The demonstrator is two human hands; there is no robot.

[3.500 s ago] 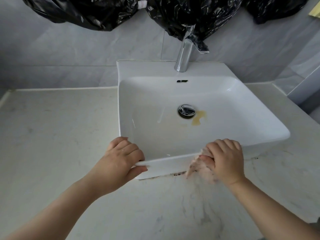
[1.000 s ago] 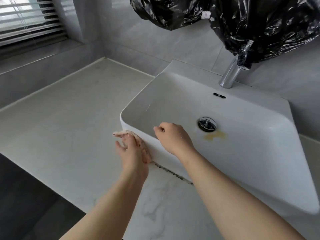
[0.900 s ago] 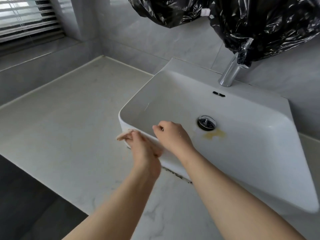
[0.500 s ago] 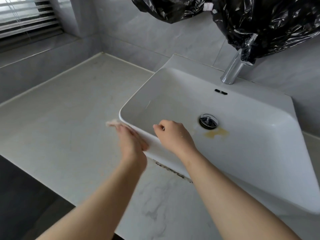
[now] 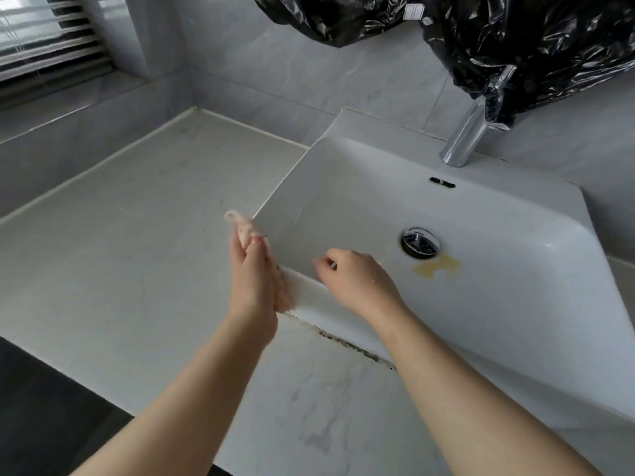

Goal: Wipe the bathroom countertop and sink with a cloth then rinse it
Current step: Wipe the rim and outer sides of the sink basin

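Observation:
A white rectangular vessel sink (image 5: pixel 515 214) stands on a pale marble countertop (image 5: pixel 113 242). My left hand (image 5: pixel 252 280) presses a pale pink cloth (image 5: pixel 240 226) flat against the outside of the sink's near left corner. The cloth sticks out past my fingertips and runs down under my palm. My right hand (image 5: pixel 354 280) rests curled over the sink's front rim, fingers inside the basin. A yellow stain (image 5: pixel 436 269) lies beside the chrome drain (image 5: pixel 421 242).
A chrome tap (image 5: pixel 464 139) rises behind the basin, its top wrapped in black plastic bags (image 5: pixel 515 39). Dark grime (image 5: pixel 354 348) lines the sink's base at the front. A window with blinds (image 5: pixel 44 36) is at far left. The counter's front edge drops off at lower left.
The cloth went from my right hand to my left. Since a second ago my left hand has slid the cloth along the sink's near left corner, ending higher and further left.

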